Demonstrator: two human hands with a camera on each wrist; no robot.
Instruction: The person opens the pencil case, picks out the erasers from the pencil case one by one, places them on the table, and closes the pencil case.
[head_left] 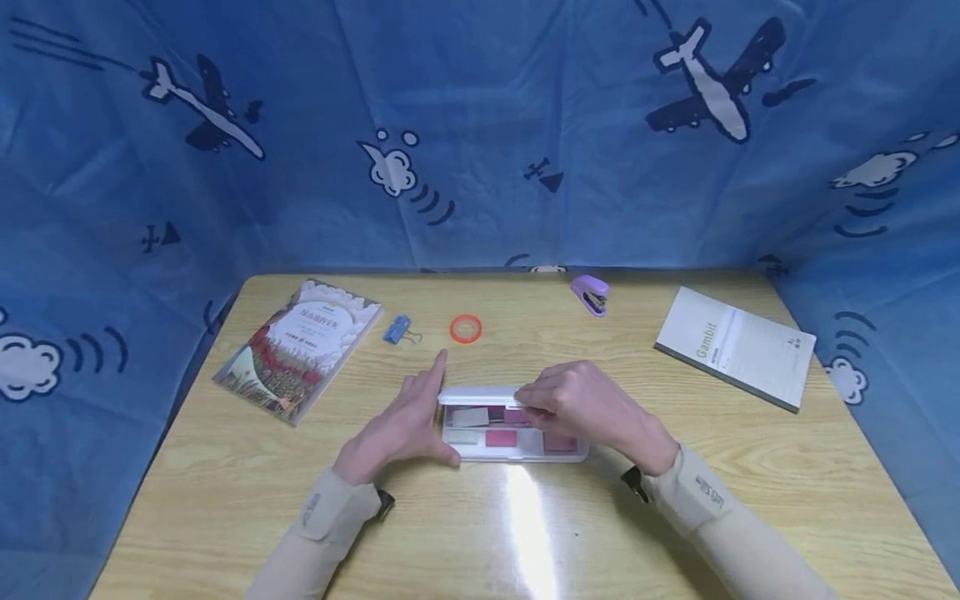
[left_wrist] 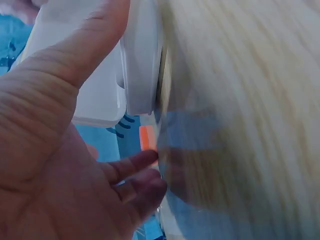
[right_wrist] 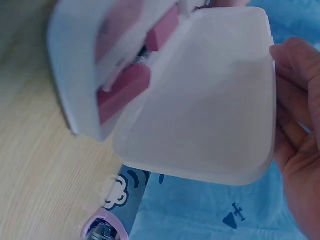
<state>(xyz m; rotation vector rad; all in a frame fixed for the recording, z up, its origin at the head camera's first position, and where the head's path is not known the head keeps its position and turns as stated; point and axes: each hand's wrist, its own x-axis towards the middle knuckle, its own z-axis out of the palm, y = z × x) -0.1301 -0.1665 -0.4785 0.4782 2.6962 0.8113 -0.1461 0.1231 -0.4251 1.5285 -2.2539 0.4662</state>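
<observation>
1. Blue cloth printed with planes and clouds hangs behind and beside a pale wooden table (head_left: 225, 467).
2. Near the middle of the table lies a white case (head_left: 517, 433), its lid (right_wrist: 210, 100) half raised; pink and grey blocks sit in its compartments.
3. At the case's left end rests the left hand (head_left: 405, 425), fingers straight and flat, thumb against the case's near-left corner.
4. Over the case's right half, the right hand (head_left: 585, 408) has its fingers curled on the lid's edge, holding it up.
5. Only the right wrist view shows the lid's smooth white inner face, with a pink block (right_wrist: 125, 90) seen edge-on beneath it.
6. Blurred as it is, the left wrist view shows the thumb lying along the case's end wall.
7. Only the head view takes in the far things: a picture book (head_left: 300, 346) at far left, a blue clip (head_left: 397, 329), an orange ring (head_left: 466, 328), a purple stapler (head_left: 591, 293), and a white booklet (head_left: 738, 346) at right.
</observation>
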